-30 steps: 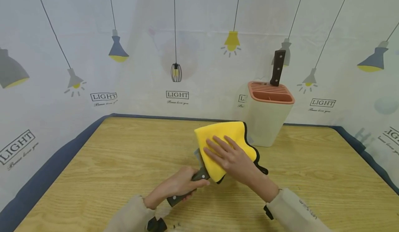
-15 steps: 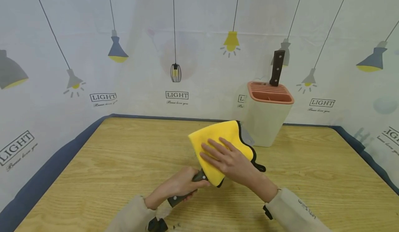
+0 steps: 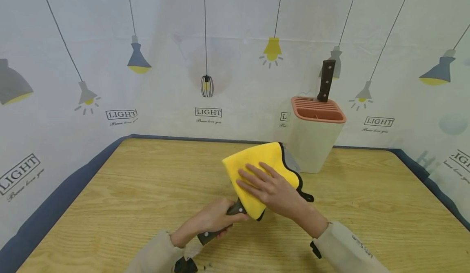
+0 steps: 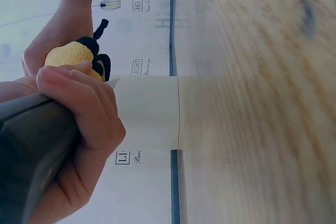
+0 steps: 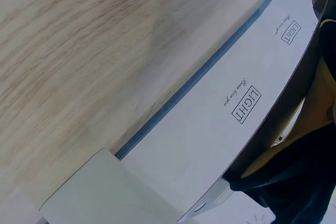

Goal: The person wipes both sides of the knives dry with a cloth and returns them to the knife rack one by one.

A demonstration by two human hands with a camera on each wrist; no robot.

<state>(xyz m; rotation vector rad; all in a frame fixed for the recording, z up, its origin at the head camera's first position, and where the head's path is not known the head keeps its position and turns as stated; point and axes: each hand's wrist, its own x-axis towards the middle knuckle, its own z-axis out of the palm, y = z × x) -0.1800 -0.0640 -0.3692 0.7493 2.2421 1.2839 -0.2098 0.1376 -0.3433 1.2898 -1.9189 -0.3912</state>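
My left hand (image 3: 213, 215) grips the dark riveted handle of a cleaver (image 3: 235, 208), which is held above the wooden table. A yellow cloth (image 3: 266, 152) with black edging covers most of the blade. My right hand (image 3: 273, 187) lies over the cloth, fingers spread across its upper face; its thumb is hidden behind. At the far end, a grey blade corner (image 3: 291, 161) sticks out past the cloth. In the right wrist view the cloth (image 5: 299, 177) folds round the blade, whose tip (image 5: 210, 198) shows bare. The left wrist view shows curled left fingers (image 4: 94, 103) round the handle (image 4: 37, 145).
A cream knife block (image 3: 312, 146) with a slotted orange top stands at the back right, a second dark-handled knife (image 3: 326, 81) upright in it. Behind the wooden table (image 3: 154, 175) hangs a white backdrop (image 3: 242, 73) printed with lamps.
The cloth and my right hand have slid left along the blade towards the handle. The blade's far corner has come into view and its heel is now covered. The left hand keeps its hold.
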